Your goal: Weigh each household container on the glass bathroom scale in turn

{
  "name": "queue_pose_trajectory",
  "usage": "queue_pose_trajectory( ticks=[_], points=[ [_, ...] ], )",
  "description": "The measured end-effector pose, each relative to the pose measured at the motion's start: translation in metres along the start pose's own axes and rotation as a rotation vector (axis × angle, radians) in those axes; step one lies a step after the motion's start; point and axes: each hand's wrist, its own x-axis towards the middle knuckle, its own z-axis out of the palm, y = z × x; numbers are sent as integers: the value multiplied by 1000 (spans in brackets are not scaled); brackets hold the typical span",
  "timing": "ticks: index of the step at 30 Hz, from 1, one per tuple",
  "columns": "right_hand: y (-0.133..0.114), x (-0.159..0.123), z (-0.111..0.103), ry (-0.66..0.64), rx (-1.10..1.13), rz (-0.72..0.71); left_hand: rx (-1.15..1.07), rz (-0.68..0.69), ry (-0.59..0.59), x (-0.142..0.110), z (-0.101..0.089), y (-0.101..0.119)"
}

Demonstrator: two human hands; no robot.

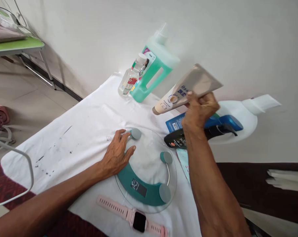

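A beige squeeze tube [186,87] with a printed label is pinched in my right hand [199,108], its cap end tilted down to the left. The tube is held above the blue and black bottles. My left hand [118,151] rests with fingers spread on the left edge of a round glass scale [149,164], close to one of its grey pads. The scale has a teal band and a lit digital display [138,187] whose digits I cannot read surely. Just below the scale lies a pink-strapped watch [139,220] with a dark face.
A clear bottle [129,80] and a green-filled jug [144,82] stand by the wall. A blue bottle [175,122], a black pump bottle [176,139] and a large white bottle [242,120] are at right. White cloth [72,131] covers the table. A green table [18,44] stands far left.
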Motion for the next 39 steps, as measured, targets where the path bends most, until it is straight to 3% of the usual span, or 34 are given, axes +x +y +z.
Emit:
queue_pose_trajectory(
  ticks=[3, 6, 10, 16, 21, 24, 31, 35, 39],
  points=[
    [-49, -40, -41, 61, 144, 74, 17, 3, -13, 1, 0, -5],
    [-90, -84, -71, 13, 169, 121, 39, 0, -39, 2, -1, -7],
    [-110, -131, -90, -44, 142, 129, 61, -2, -66, 4, -4, -7],
    [-111, -160, -92, -42, 47, 12, 68, 2, -76, 5, -6, -6],
    [-113, -173, -99, -59, 90, 19, 67, -9, -84, 5, -6, -4],
    [-103, -193, -113, -16, 125, 92, 70, -20, -93, 5, -7, -3],
    [-47, -264, -146, 256, -100, 387, 67, -30, -101, 5, -8, 0],
    [-29, -280, -147, 230, -43, 518, 78, -35, -116, 6, -9, 0],
    [-25, -279, -144, 153, -43, 521, 91, -41, -117, 7, -10, 1]
  ],
)
